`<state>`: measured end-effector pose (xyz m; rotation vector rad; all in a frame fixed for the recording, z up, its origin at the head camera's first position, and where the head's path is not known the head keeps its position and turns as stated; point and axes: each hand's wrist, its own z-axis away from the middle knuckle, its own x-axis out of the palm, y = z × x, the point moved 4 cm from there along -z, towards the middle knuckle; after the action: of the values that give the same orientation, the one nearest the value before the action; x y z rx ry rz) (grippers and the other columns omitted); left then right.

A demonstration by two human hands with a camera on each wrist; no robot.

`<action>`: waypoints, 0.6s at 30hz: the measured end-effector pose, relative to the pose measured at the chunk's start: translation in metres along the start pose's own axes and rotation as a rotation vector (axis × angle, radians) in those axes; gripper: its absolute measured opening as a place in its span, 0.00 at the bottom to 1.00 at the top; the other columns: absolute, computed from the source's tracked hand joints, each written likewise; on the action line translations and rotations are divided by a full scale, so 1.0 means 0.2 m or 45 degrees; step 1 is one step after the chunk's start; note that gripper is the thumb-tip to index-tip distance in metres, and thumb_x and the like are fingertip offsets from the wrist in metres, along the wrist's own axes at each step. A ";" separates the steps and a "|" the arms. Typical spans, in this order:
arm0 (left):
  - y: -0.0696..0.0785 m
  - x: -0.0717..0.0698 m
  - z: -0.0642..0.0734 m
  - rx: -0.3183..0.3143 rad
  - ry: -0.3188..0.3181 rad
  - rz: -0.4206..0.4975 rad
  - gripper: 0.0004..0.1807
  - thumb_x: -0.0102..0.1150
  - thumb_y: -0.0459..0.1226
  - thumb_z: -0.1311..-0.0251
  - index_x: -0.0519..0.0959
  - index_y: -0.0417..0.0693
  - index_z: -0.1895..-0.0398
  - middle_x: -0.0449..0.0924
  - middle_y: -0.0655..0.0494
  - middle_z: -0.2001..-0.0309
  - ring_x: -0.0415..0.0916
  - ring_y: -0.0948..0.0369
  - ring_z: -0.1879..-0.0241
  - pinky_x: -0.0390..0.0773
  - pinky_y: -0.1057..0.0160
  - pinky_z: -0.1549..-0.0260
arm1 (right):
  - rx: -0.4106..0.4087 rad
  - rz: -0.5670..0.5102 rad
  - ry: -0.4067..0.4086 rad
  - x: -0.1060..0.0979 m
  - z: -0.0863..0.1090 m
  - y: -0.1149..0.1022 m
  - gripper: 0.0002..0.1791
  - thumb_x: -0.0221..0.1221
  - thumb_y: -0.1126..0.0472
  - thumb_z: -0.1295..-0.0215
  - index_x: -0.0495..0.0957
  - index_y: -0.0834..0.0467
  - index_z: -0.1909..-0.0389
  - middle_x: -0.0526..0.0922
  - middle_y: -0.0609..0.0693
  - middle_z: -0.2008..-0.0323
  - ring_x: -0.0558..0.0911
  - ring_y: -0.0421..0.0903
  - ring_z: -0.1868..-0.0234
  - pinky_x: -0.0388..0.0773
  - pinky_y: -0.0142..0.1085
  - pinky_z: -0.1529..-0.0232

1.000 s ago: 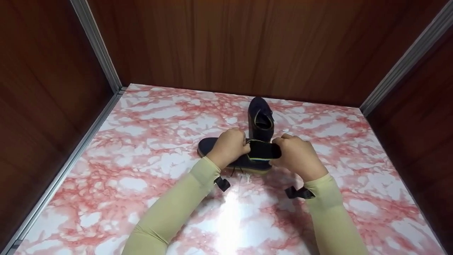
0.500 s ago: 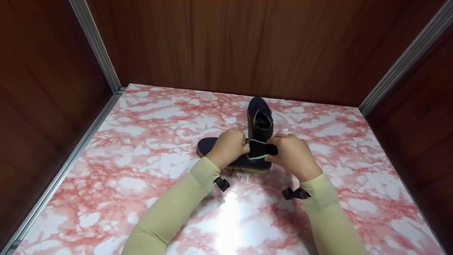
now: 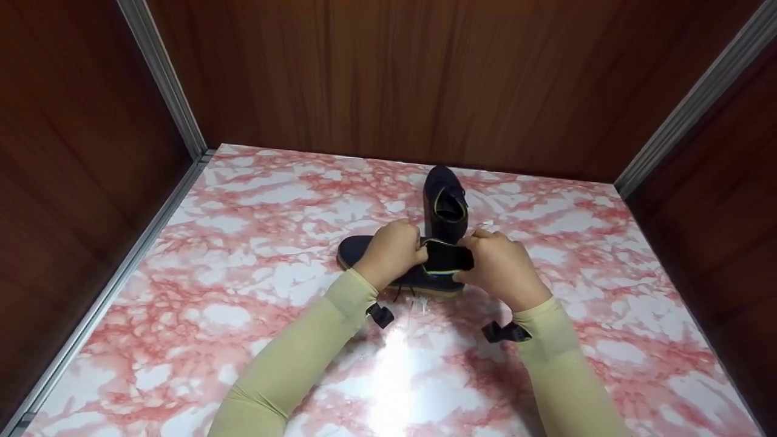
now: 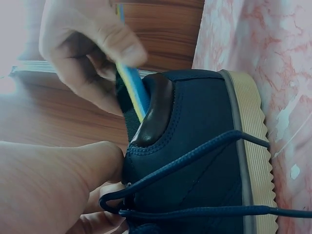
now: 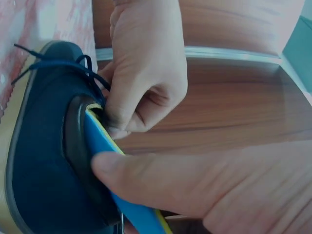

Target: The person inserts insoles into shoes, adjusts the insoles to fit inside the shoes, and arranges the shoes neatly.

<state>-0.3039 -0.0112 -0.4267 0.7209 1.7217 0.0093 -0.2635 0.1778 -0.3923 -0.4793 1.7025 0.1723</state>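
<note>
A navy lace-up shoe (image 3: pixel 357 249) with a tan sole lies crosswise on the marbled surface, toe to the left. My left hand (image 3: pixel 390 254) grips it at the laces and tongue, fingertips right at the front of the opening. An insole (image 3: pixel 448 258), black on top, blue beneath with a yellow edge, sticks out of the opening. My right hand (image 3: pixel 501 267) pinches the insole's heel end. From the right wrist, my thumb (image 5: pixel 126 173) presses the blue underside (image 5: pixel 134 209) beside the dark padded collar (image 5: pixel 80 146). The insole's front part is hidden inside the shoe.
A second navy shoe (image 3: pixel 441 185) stands just behind, toe toward the back wooden panel (image 3: pixel 388 79). Wooden side panels with metal rails (image 3: pixel 164 79) enclose the red-and-white surface (image 3: pixel 273 200). A loose lace (image 4: pixel 195 212) hangs over the gripped shoe's side.
My right hand has moved slightly left toward the shoe, and less of the insole sticks out. My left hand and both shoes have stayed in place.
</note>
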 end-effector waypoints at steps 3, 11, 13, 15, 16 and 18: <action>0.00 0.00 0.00 -0.003 -0.009 -0.008 0.28 0.68 0.38 0.40 0.60 0.56 0.90 0.62 0.62 0.78 0.66 0.58 0.72 0.84 0.47 0.61 | 0.015 0.006 -0.096 0.00 0.01 0.02 0.36 0.85 0.52 0.50 0.87 0.56 0.38 0.90 0.56 0.48 0.89 0.62 0.51 0.85 0.66 0.55; 0.00 0.01 -0.01 0.017 -0.003 -0.010 0.26 0.69 0.38 0.41 0.63 0.55 0.90 0.66 0.60 0.77 0.71 0.56 0.71 0.86 0.47 0.60 | -0.016 -0.061 -0.079 -0.04 0.03 0.07 0.23 0.79 0.62 0.49 0.88 0.55 0.50 0.89 0.55 0.60 0.87 0.55 0.62 0.84 0.57 0.56; 0.00 0.01 -0.01 0.021 -0.005 -0.011 0.26 0.69 0.38 0.40 0.64 0.54 0.89 0.67 0.60 0.77 0.74 0.55 0.71 0.86 0.46 0.59 | -0.029 -0.102 -0.070 -0.04 0.02 0.08 0.20 0.79 0.64 0.50 0.89 0.55 0.54 0.88 0.53 0.62 0.85 0.52 0.63 0.83 0.54 0.54; 0.00 0.01 -0.01 0.021 -0.007 -0.013 0.26 0.69 0.38 0.40 0.64 0.53 0.89 0.67 0.59 0.77 0.76 0.53 0.71 0.86 0.46 0.59 | -0.033 -0.131 -0.059 -0.04 0.02 0.08 0.20 0.80 0.64 0.50 0.89 0.55 0.53 0.89 0.53 0.61 0.85 0.52 0.62 0.84 0.54 0.52; -0.01 0.01 -0.01 0.018 -0.006 -0.013 0.25 0.69 0.39 0.39 0.64 0.53 0.89 0.67 0.59 0.77 0.77 0.52 0.70 0.86 0.46 0.59 | -0.035 -0.141 -0.054 -0.04 0.01 0.07 0.21 0.80 0.64 0.50 0.90 0.56 0.52 0.89 0.53 0.60 0.86 0.53 0.61 0.85 0.54 0.50; -0.01 0.01 0.00 0.011 -0.007 -0.011 0.25 0.69 0.39 0.39 0.65 0.53 0.88 0.67 0.59 0.77 0.79 0.50 0.70 0.86 0.45 0.59 | -0.033 -0.154 -0.047 -0.03 0.01 0.07 0.22 0.80 0.64 0.48 0.91 0.56 0.50 0.90 0.53 0.58 0.88 0.54 0.58 0.85 0.55 0.48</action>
<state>-0.3055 -0.0116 -0.4288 0.7194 1.7208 -0.0059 -0.2668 0.1916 -0.3883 -0.5932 1.6319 0.1155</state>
